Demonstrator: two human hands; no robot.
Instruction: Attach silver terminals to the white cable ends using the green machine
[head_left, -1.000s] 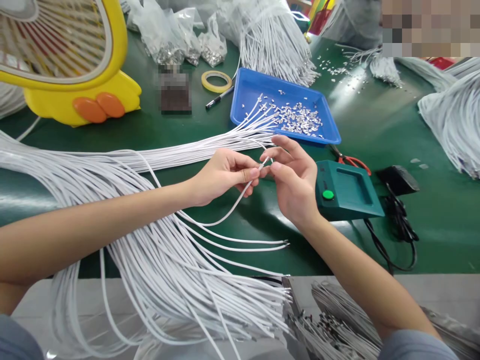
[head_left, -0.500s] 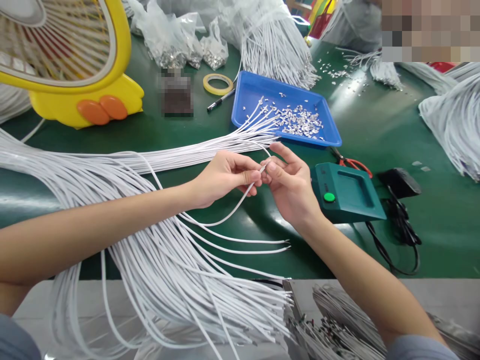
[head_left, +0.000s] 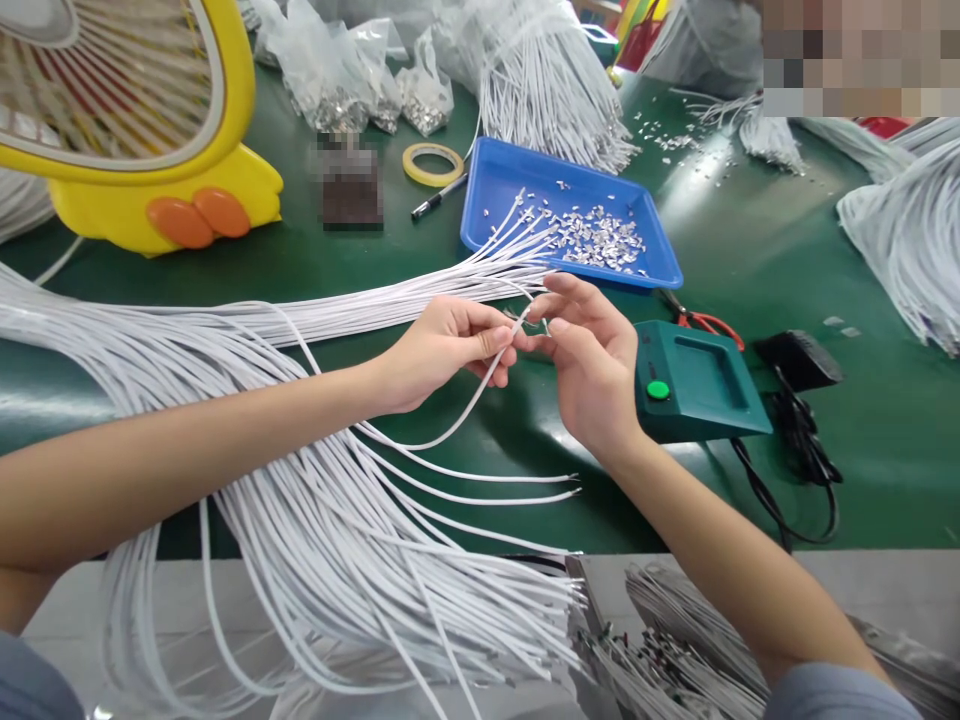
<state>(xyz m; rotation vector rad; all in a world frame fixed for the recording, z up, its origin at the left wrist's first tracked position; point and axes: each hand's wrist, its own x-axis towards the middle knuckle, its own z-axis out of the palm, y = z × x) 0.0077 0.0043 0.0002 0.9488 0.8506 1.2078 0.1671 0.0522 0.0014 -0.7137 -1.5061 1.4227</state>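
The white cable (head_left: 480, 393) is in the left hand (head_left: 450, 352), raised above the green table (head_left: 885, 450), its end between the two hands. The left thumb and fingers are closed on it just below the tip; the lower length curves down toward a large loose bundle of white cables (head_left: 337, 560), which passes under the left forearm. The right hand (head_left: 596, 365) is at the cable end, fingers bent and loosely parted, thumb near the fingertips. A small bright piece appears at the thumb tip, but the detail is too fine to confirm a grip.

Behind the hands, a flatter cable bundle (head_left: 375, 303) runs with its ends inside the blue tray (head_left: 517, 168), beside scattered metal pieces (head_left: 600, 240). Right of the right hand stands a green device (head_left: 709, 385), with red-handled pliers (head_left: 716, 324) just behind. A tape roll (head_left: 433, 181) and pen (head_left: 439, 196) lie left of the tray.
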